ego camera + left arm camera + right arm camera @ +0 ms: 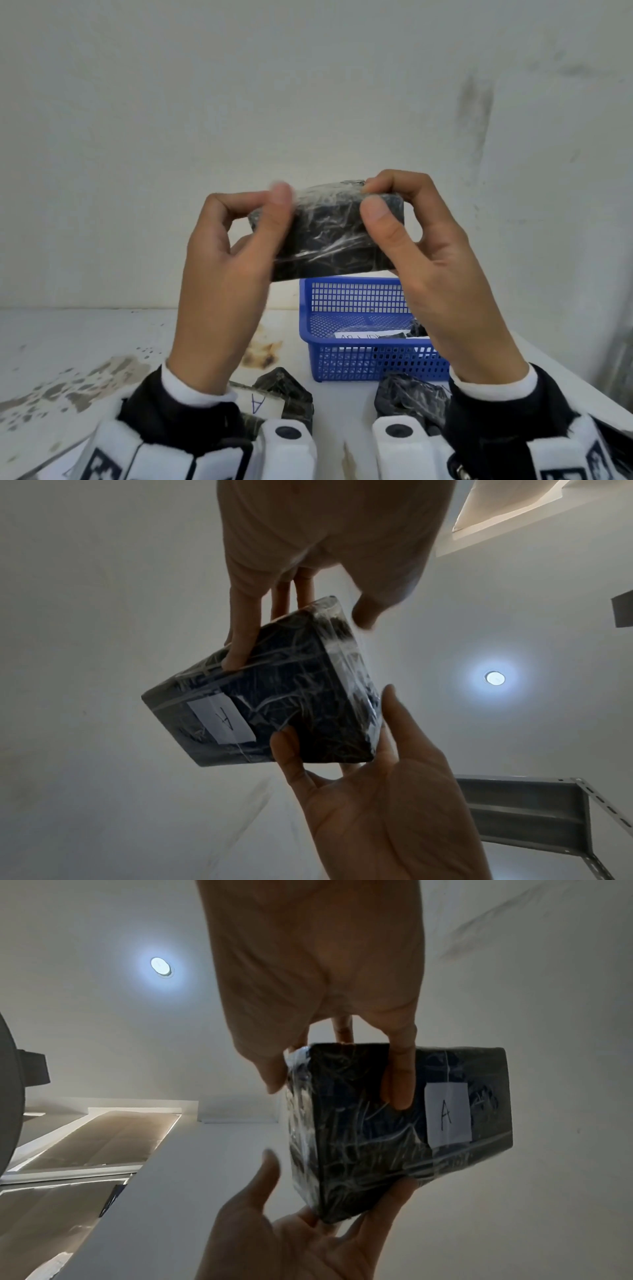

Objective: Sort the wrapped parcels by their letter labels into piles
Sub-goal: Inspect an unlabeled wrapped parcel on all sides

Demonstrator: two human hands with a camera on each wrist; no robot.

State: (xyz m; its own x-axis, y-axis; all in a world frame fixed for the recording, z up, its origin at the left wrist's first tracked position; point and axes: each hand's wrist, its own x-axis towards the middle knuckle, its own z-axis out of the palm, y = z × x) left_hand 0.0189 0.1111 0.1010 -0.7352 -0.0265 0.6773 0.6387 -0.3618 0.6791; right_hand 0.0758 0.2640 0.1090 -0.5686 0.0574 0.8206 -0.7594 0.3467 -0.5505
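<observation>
Aloft, both hands pinch crinkly film-wrapped block (label A).

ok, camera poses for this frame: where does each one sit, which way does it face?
Head: on the head, facing forward and down at the parcel, blue basket, wall; both hands, sleeves.
Left wrist: below the left hand, facing up; ceiling light, right hand.
Right wrist: below the right hand, facing up; left hand.
Shared: both wrist views show the parcel's A label, hidden from the head.

Head downward; wrists upward, close
</observation>
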